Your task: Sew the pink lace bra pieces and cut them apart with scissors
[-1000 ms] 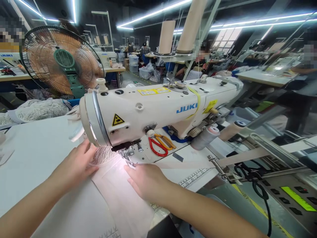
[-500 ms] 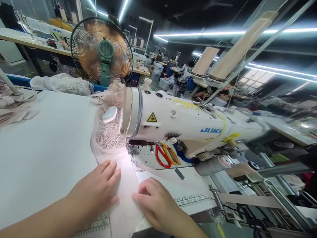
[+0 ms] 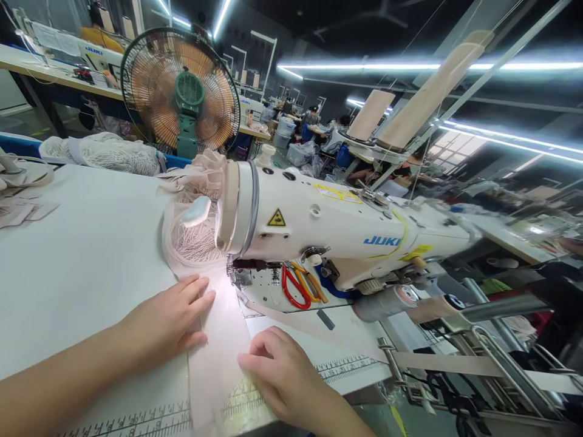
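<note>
Pink fabric strip is pinned to the bench, nearest by the right hand, grip loosely curled, fingertips pressed down, nothing pinched. Its left edge is flattened by the left hand, palm down, grip spread. Its long axis is pointed away toward the sewing machine.

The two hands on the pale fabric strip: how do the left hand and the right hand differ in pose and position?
The left hand lies flat with fingers stretched out; the right hand has its fingers curled. The left hand reaches closer to the sewing machine, while the right hand sits near the front edge of the table. Both rest palm down on the pale fabric strip, one at each side.
</note>
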The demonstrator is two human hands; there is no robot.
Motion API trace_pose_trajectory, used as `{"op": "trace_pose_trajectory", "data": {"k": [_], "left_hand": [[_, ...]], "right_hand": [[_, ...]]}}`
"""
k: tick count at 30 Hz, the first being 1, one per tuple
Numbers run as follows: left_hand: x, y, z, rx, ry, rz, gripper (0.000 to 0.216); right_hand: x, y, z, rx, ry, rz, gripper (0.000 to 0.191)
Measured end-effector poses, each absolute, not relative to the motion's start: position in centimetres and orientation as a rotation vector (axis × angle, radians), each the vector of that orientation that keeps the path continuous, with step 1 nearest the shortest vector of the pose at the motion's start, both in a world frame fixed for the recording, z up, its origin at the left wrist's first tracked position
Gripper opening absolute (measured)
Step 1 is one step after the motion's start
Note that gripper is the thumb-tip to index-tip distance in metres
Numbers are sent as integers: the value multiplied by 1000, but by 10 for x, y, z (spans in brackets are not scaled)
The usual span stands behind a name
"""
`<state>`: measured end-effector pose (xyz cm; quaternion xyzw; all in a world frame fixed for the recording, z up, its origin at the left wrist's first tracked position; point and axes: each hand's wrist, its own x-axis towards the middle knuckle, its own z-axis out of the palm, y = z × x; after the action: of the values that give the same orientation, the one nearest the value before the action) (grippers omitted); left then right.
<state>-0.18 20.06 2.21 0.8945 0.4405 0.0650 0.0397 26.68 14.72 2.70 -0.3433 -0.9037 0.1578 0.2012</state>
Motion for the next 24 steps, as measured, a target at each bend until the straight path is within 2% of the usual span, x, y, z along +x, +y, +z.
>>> {"op": "trace_pose_trajectory", "data": {"k": [7, 15, 20, 24], "left_hand": [[-15, 221, 14, 2762, 1293, 257, 52], [-25, 249, 17, 2838, 1210, 189, 52], [-28, 259, 28, 2884, 1176, 166, 49], [-17, 249, 34, 3081, 1122, 172, 45]], "right_hand": [[267, 148, 26, -989, -2522, 477, 25], [266, 151, 28, -990, -2546, 462, 20], [263, 163, 23, -1040, -2507, 287, 30], [261, 173, 21, -1111, -2559, 175, 27]]}}
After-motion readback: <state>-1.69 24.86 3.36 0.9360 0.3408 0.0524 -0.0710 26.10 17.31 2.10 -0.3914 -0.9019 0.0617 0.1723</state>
